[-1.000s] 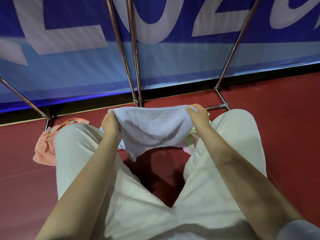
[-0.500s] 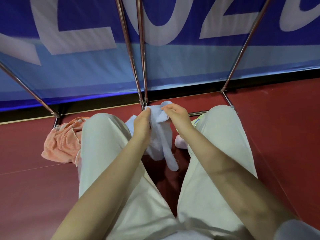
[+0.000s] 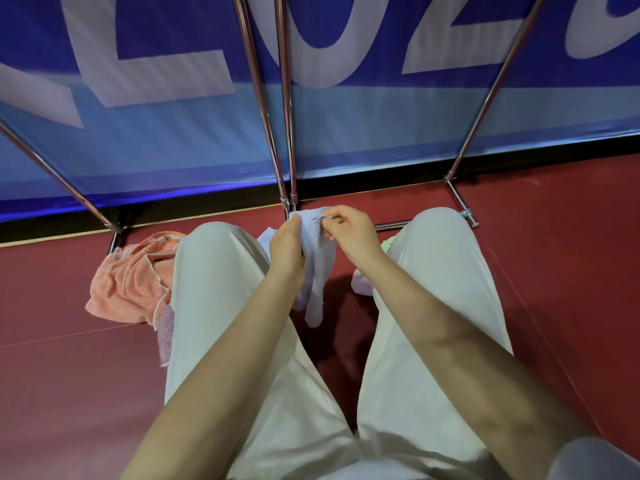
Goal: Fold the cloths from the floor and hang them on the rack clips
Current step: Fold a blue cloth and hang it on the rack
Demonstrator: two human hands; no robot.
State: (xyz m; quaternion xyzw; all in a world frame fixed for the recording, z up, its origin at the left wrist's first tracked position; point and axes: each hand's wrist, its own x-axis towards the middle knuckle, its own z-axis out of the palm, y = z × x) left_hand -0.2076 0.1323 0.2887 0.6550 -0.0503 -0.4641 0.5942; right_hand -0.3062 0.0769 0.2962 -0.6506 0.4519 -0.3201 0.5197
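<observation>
A pale blue cloth (image 3: pixel 317 275) hangs folded in a narrow strip between my knees, above the red floor. My left hand (image 3: pixel 288 244) grips its upper left edge. My right hand (image 3: pixel 349 232) pinches its top edge from the right, touching the left hand. An orange cloth (image 3: pixel 130 282) lies crumpled on the floor beside my left knee, with a lilac cloth (image 3: pixel 166 336) sticking out under it. A pink cloth (image 3: pixel 362 284) and a bit of green cloth (image 3: pixel 388 243) show by my right knee. The metal rack legs (image 3: pixel 273 140) rise in front of me; no clips are in view.
My two legs in cream trousers (image 3: pixel 221 306) fill the middle of the view. A blue banner with white letters (image 3: pixel 346 126) stands behind the rack. The rack's base bar (image 3: pixel 391 224) lies on the floor just past my hands. Red floor (image 3: pixel 554 254) stretches to the right.
The blue cloth was stretched wide between both hands a second ago. My hands came together, folding it in half, and it now hangs as a narrow strip.
</observation>
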